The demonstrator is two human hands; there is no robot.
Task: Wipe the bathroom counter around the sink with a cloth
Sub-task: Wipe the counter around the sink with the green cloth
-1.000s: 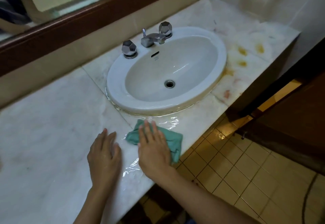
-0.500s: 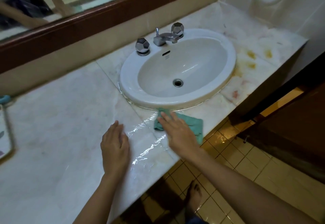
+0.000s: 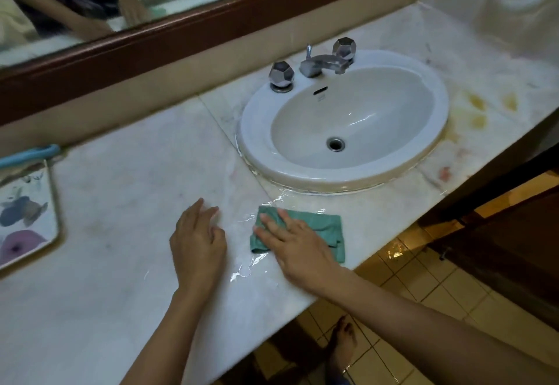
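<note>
Head view: right hand (image 3: pixel 298 245) lies flat, fingers spread, pressing the green cloth (image 3: pixel 314 229) onto the wet table (image 3: pixel 121 203) at the sink's (image 3: pixel 344 126) 6 o'clock, near the front edge. Left hand (image 3: pixel 198 247), at the cloth's 9 o'clock, rests open on the table, its grip empty.
</note>
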